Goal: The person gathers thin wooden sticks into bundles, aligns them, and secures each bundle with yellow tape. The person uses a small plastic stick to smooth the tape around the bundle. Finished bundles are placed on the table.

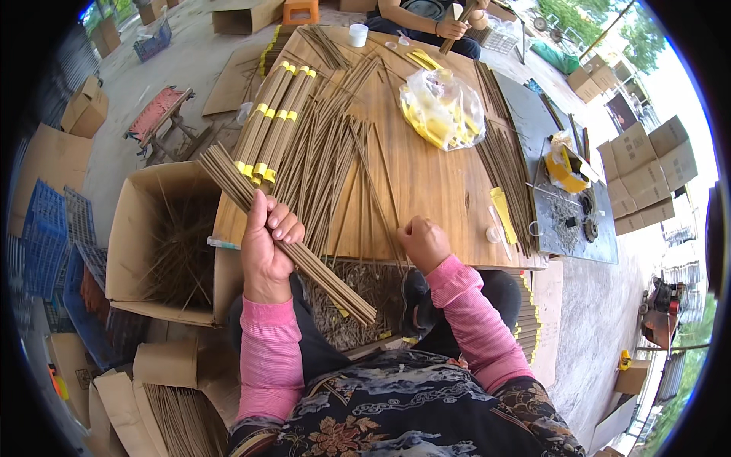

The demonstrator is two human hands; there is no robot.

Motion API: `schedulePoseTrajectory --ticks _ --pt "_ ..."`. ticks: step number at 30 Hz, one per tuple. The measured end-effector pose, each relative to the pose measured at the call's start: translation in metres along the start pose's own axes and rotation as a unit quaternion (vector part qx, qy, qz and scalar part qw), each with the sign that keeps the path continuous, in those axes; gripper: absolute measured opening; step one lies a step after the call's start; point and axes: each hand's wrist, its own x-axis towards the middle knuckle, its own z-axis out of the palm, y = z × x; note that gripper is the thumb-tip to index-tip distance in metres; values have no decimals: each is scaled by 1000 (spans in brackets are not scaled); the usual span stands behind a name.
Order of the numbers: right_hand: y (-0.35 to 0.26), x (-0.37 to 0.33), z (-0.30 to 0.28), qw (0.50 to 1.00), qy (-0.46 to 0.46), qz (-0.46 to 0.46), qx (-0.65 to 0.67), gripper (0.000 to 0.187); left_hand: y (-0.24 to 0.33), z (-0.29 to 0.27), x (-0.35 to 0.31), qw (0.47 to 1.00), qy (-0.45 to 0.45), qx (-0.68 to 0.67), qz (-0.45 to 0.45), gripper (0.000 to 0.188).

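A thick bundle of thin brown incense sticks (324,278) slants across my left hand (270,236), whose fingers are wrapped round it above the table's near edge. My right hand (425,242) is closed at that edge, apparently pinching the end of a loose incense stick (388,194); its fingertips are partly hidden. Between and beyond my hands, a loose spread of incense sticks (316,179) covers the left half of the wooden table (434,190). Finished-looking bundles (278,114) with yellow paper bands lie at the far left of the spread.
A clear plastic bag with yellow strips (443,110) sits on the table. Right of it stands a grey metal surface (563,137) with a yellow box (565,169). An open carton (137,244) with sticks stands at left. Another person's hand (451,29) holds sticks across the table.
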Motion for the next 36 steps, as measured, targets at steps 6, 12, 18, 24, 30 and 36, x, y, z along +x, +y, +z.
schedulePoseTrajectory --ticks 6,12,18,24,30,36 --pt "0 10 2 999 -4 22 -36 28 -7 -1 2 998 8 59 1 27" --pt "-11 -9 -20 991 39 -19 127 18 -9 -1 2 998 12 67 -16 30" --pt "-83 -58 -58 959 -117 -119 227 16 -16 14 -1 987 117 108 23 29" --pt "-90 -59 -53 954 -150 -124 228 17 -10 -12 5 997 16 82 -8 28" --pt "-94 -55 -47 947 -191 -137 221 17 -17 -1 -1 987 83 140 0 28" --pt "-51 -21 -26 968 -51 -52 242 25 -12 3 -3 993 71 94 -7 26"
